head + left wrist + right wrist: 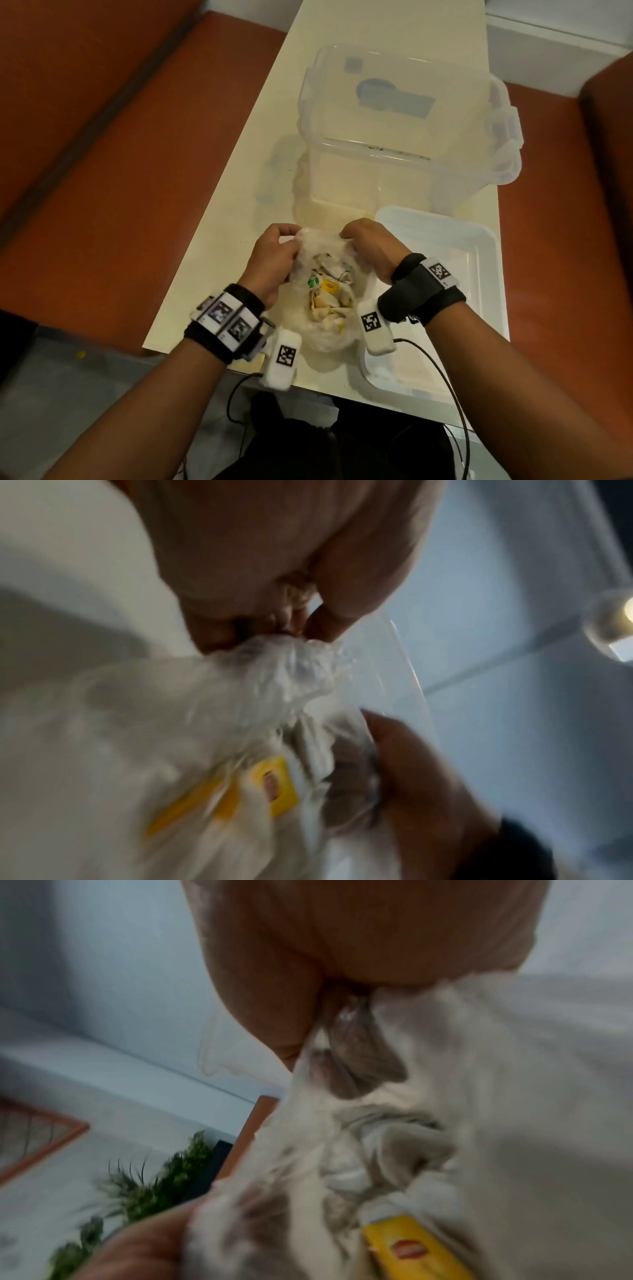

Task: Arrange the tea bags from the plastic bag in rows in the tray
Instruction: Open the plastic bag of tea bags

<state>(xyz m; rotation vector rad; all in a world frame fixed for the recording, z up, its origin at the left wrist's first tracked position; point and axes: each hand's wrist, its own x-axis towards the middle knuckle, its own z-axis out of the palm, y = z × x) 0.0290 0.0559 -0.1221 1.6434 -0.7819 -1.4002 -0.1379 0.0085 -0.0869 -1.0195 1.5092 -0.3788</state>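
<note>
Currently: left hand [274, 255] and right hand [371, 246] each pinch the rim of the bag [325, 329], on the table [219, 240]; tea bags [329, 291] inside; tray [479, 246] just right.

Your forearms are bare, with no sleeves. Your left hand [270, 260] emerges from a black fabric wrist strap carrying two white tiles printed with black square codes. A white rounded module with one further code hangs at its inner side, trailing a thin black cable. Your right hand [371, 245] has a matching black strap, one coded white tile on top, and a similar white coded module with its own cable.
</note>
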